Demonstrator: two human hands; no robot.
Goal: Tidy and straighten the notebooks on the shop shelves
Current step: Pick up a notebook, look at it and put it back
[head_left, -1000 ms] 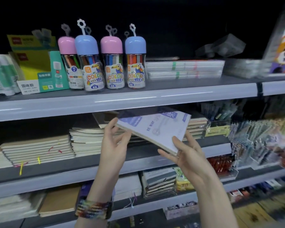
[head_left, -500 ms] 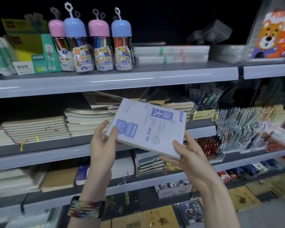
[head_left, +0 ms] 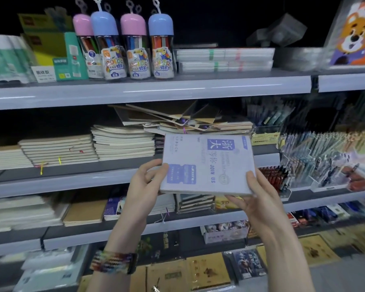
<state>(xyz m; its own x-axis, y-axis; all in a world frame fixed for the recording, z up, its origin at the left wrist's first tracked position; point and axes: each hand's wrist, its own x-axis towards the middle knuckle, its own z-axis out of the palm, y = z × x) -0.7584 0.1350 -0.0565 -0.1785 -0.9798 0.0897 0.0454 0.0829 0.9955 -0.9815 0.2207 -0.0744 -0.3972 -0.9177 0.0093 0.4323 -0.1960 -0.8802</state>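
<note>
Holding lavender notebook (head_left: 207,165), left hand (head_left: 143,186), right hand (head_left: 259,199)

The notebook (head_left: 207,163) between the left hand (head_left: 144,186) and right hand (head_left: 259,199) is pale lavender, printed with deeper blue-violet blocks and lettering. The wristband (head_left: 113,262) below the left hand is woven in flecks of red, yellow, green, blue and black. Well above the hands, the crayon tubs (head_left: 122,43) have caps alternating pink and blue, with multicoloured labels. Up-left of the left hand, the stacked notebooks (head_left: 57,148) are cream, with yellow and red ribbon markers. Below the left hand the kraft notebook (head_left: 84,211) is plain tan. Up-right of the right hand, a pack (head_left: 356,34) shows an orange cartoon animal on purple. The shelf edges (head_left: 135,92) are light grey.
</note>
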